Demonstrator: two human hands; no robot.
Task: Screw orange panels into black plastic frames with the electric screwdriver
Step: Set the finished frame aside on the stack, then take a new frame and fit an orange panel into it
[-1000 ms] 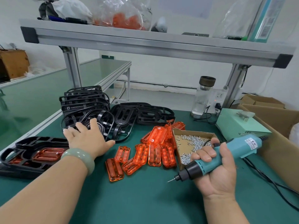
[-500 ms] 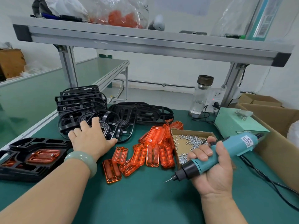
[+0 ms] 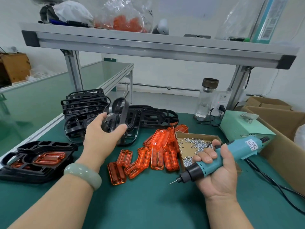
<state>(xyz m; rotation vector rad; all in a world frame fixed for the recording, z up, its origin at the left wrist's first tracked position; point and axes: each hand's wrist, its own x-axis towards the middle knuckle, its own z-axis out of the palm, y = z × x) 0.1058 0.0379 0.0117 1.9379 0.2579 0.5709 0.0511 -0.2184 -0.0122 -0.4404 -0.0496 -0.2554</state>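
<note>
My left hand (image 3: 100, 134) grips a black plastic frame (image 3: 118, 111) and holds it tilted up above the pile of black frames (image 3: 85, 103) at the back left. Several loose orange panels (image 3: 156, 156) lie in the middle of the green mat. My right hand (image 3: 216, 172) grips the teal electric screwdriver (image 3: 219, 157), its bit pointing down and left just above the mat. An open cardboard tray of small screws (image 3: 193, 144) sits behind that hand. Stacked black frames with orange panels fitted (image 3: 41, 159) lie at the near left.
A glass water bottle (image 3: 206, 100) and a wall socket stand at the back. A pale green power box (image 3: 242, 126) and open cardboard boxes (image 3: 283, 129) fill the right side. The screwdriver's black cable (image 3: 270, 182) trails across the mat. An aluminium shelf (image 3: 148, 47) spans overhead.
My left hand has closed on a black frame and lifted it off the pile, tilting it upright. My right hand with the screwdriver has stayed in about the same place.
</note>
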